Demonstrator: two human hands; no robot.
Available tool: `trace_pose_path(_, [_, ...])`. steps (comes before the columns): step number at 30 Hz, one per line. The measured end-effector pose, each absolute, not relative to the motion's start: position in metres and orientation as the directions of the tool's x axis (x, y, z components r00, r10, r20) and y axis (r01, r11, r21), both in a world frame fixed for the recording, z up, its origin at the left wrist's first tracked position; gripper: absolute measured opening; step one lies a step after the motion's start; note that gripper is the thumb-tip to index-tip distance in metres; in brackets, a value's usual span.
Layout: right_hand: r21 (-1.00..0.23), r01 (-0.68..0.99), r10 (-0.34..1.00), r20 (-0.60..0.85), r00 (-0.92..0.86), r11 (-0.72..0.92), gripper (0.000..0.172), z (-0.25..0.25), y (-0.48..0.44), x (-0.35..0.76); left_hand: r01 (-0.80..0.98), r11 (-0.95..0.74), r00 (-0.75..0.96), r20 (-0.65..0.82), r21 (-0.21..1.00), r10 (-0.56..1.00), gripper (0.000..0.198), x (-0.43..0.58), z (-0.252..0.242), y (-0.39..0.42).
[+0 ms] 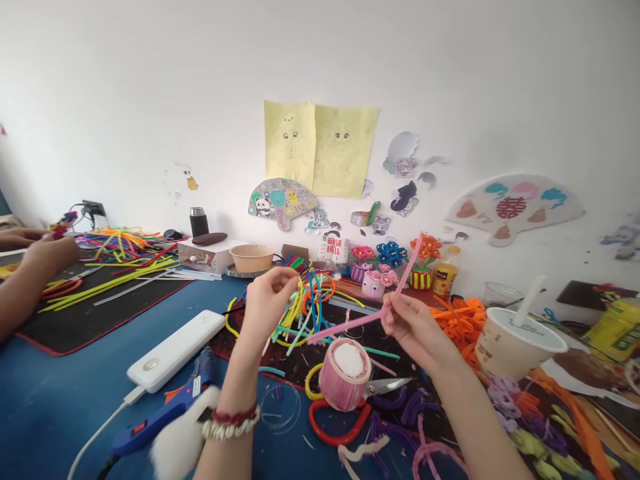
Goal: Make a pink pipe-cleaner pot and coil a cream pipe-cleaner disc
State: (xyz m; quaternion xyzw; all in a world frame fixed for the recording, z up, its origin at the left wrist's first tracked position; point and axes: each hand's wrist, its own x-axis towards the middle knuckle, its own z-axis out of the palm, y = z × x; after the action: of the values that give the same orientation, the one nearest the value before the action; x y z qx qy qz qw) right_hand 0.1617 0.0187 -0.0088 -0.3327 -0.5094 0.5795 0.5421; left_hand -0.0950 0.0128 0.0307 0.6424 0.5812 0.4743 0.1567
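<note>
Open air lies between the hands, over the pink pot [334, 390] below and left of the right hand [411, 325], bounded rightward by the drink cup [500, 357]. The right hand pinches a bent pink pipe cleaner [350, 324]: one leg points up-right, the other runs left and slightly down. The left hand [273, 300] is curled; I cannot tell whether it grips anything.

Handicraft workspace; home or studio not distinguishable. Evidence: pipe-cleaner heap [313, 300], glue gun [173, 411], scissors [333, 439] on blue tabletop [75, 393]; potted pipe-cleaner flowers [391, 253]; pencil drawings [343, 160] on wall [150, 100].
</note>
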Motion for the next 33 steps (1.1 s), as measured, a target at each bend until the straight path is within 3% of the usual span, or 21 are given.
trace_pose_path(3, [-0.954,-0.278,0.982,0.148,-0.118,0.111,0.036,0.001,0.053,0.144,0.836,-0.021,-0.174,0.3,0.549,0.938,0.016,-0.112,0.023,-0.016])
trace_pose_path(6, [-0.983,-0.184,0.991,0.041,-0.127,0.017,0.029,0.001,0.085,0.112,0.929,0.177,-0.248,0.192,0.325,0.95,0.013,-0.113,0.004,-0.034])
trace_pose_path(9, [-0.992,-0.021,0.975,-0.116,-0.191,-0.123,0.031,-0.01,0.099,0.084,0.961,0.215,-0.238,0.124,0.174,0.963,0.019,-0.106,-0.011,-0.038])
trace_pose_path(13, [-0.963,0.165,0.942,-0.246,-0.228,-0.212,0.033,-0.024,0.091,0.078,0.977,0.205,-0.21,0.085,0.058,0.974,0.027,-0.103,-0.015,-0.035])
trace_pose_path(18, [-0.956,0.24,0.934,-0.235,-0.269,-0.171,0.03,-0.02,0.071,0.101,0.983,0.18,-0.178,0.071,-0.027,0.981,0.017,-0.104,-0.014,-0.035])
trace_pose_path(23, [-0.983,0.178,0.952,-0.103,-0.289,-0.052,0.019,-0.007,0.052,0.119,0.984,0.169,-0.167,0.033,-0.048,0.985,0.023,-0.098,-0.01,-0.031])
trace_pose_path(33, [-0.994,0.044,0.957,0.088,-0.277,0.104,0.022,0.006,0.038,0.137,0.967,0.253,-0.249,0.215,0.009,0.944,0.026,-0.114,0.056,-0.062])
